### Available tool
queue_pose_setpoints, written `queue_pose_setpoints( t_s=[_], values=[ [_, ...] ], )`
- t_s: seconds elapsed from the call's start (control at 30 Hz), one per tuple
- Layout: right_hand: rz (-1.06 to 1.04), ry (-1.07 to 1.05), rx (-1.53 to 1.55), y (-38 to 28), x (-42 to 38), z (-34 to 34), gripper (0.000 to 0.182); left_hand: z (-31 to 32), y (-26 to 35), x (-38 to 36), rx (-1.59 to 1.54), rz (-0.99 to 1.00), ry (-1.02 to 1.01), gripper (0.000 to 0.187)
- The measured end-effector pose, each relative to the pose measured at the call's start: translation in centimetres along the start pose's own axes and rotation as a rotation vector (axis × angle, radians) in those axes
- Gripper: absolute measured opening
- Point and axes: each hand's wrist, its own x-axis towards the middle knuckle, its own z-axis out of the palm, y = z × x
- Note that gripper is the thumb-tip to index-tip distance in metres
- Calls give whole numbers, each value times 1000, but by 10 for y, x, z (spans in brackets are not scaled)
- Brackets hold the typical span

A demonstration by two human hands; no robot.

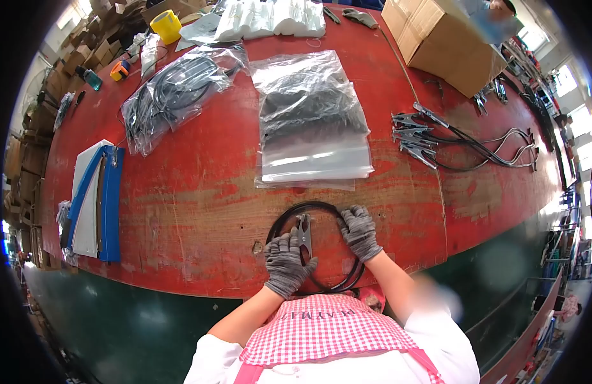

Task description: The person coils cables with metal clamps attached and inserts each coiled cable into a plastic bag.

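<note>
A black cable (314, 205) lies coiled in a loop on the table's near side, in front of my body. Inside the loop, on its left, is a metal spring clamp (305, 234) with its jaws pointing away from me. My left hand (287, 264), in a grey striped glove, is closed over the left side of the coil, beside the clamp's handles. The right hand (360, 230), gloved the same way, grips the coil's upper right side. Both hands partly hide the cable under the fingers.
Beyond the coil lies a stack of clear plastic bags (315, 121). Bagged cables (174, 93) lie to the left, above a blue-and-white binder-like object (110, 205). More clamps with cables (414, 137) lie right, near a cardboard box (436, 41). Another person (494, 22) is behind it.
</note>
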Motion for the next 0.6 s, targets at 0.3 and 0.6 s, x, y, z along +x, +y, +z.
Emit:
queue_pose_setpoints(
  t_s=[0.3,0.6],
  values=[
    [-119,-133,7,4,12,-22,24,-13,-12,13,80,3,-27,75],
    [-307,-63,-363,6,125,20,20,1,-17,0,-87,87,81,69]
  ],
)
